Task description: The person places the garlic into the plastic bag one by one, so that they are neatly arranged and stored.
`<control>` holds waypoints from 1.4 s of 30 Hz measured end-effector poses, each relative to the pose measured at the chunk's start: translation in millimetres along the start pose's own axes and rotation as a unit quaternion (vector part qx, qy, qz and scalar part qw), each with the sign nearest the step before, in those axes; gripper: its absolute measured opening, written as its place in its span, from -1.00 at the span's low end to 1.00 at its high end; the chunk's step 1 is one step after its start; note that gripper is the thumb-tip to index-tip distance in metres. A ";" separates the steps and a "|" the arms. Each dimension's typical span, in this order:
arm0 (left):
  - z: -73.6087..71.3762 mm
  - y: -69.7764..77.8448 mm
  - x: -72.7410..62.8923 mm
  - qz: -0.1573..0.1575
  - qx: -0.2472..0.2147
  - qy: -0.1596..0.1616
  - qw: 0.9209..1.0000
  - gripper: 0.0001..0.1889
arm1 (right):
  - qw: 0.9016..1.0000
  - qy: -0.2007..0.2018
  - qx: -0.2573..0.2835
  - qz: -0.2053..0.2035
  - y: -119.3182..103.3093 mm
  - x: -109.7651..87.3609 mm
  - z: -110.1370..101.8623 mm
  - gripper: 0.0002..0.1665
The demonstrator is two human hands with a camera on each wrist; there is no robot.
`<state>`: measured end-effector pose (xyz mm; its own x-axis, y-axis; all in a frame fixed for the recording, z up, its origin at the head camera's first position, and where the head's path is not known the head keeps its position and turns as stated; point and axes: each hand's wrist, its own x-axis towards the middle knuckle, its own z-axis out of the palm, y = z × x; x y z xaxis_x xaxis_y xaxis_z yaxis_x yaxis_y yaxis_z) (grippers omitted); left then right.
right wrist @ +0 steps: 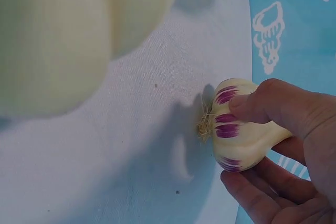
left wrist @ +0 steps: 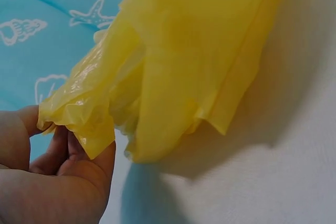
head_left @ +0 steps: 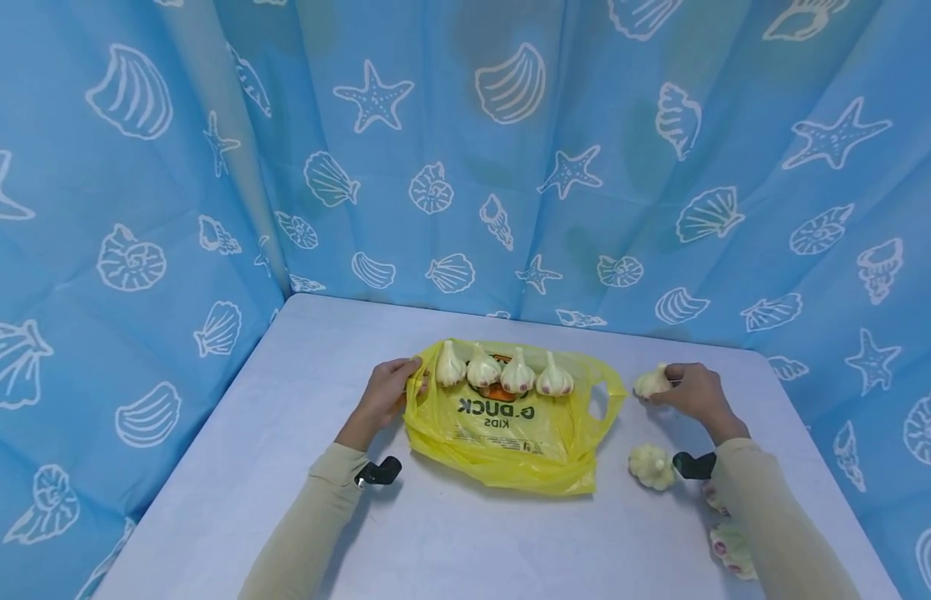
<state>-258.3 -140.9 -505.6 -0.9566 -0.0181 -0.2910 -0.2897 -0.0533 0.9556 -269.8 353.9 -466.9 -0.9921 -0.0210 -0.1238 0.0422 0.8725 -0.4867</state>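
On the table lies a yellow plastic bag (head_left: pixel 495 458) with printed lettering. Several garlic bulbs (head_left: pixel 518 372) stand in a row along its far side. My left hand (head_left: pixel 387 392) pinches the bag's left edge; the left wrist view shows the yellow plastic (left wrist: pixel 89 114) between thumb and fingers. To the right of the bag, my right hand (head_left: pixel 698 396) grips a garlic bulb (right wrist: pixel 236 129) with purple streaks and a tuft of dry roots. Thumb and fingers sit on opposite sides of that bulb.
Closer to me on the right, another garlic bulb (head_left: pixel 651 467) rests on the white table (head_left: pixel 450 542). More bulbs (head_left: pixel 731 548) lie partly behind the right forearm. A blue shell-patterned curtain (head_left: pixel 465 167) surrounds the table's back and sides.
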 end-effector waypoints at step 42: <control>-0.3 4.2 2.9 -0.007 -0.003 0.011 1.000 -0.58 | 0.954 -0.017 0.215 -0.207 -204.4 -8.7 86.5 -0.33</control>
<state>-262.3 -141.4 -502.4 -0.9514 -0.0401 -0.3053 -0.3028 -0.0595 0.9512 -259.6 133.5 -441.1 -0.9301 -0.3432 0.1308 -0.3004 0.5060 -0.8085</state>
